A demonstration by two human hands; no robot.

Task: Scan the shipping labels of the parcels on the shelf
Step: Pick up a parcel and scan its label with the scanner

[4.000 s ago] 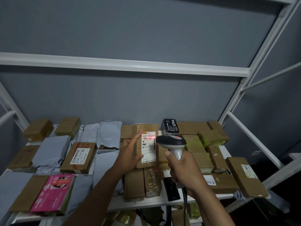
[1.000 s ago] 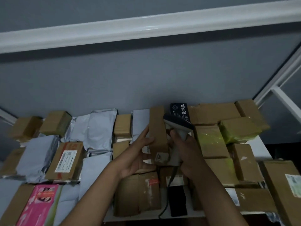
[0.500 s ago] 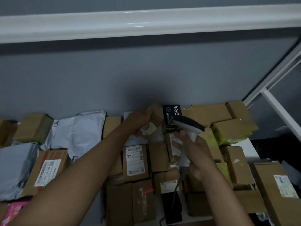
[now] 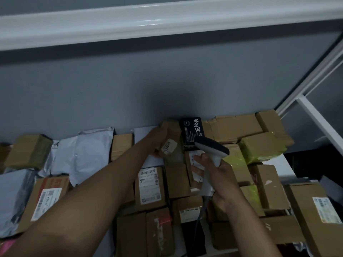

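Overhead, we note a white shelf rail (image 4: 130,21) crossing the top of the view, with a grey back wall (image 4: 111,93) below it and a white frame post (image 4: 319,127) slanting down at the right. Below that, the shelf (image 4: 284,170) is packed with parcels: grey poly mailers (image 4: 83,153) at the left, brown cartons across the middle and right, one wrapped in yellow-green tape (image 4: 259,147). We see a large carton with a white label (image 4: 315,216) at the far right edge, and a labelled carton with red tape (image 4: 46,197) at the left. Near the centre lies a carton with a barcode label facing up (image 4: 149,186). Against the back wall stands a black box with white characters (image 4: 193,131). Just left of it, our left hand (image 4: 157,140) grips a small brown parcel (image 4: 170,143) at the back row, fingers curled round its side; a torn white sticker shows on its near face. Our right hand (image 4: 220,182) is clenched round the grip of a grey-and-white scanner (image 4: 211,151), whose head points toward the held parcel and sits just beside it. Its cable (image 4: 201,212) drops from the handle toward the front cartons. We cannot read any label text.
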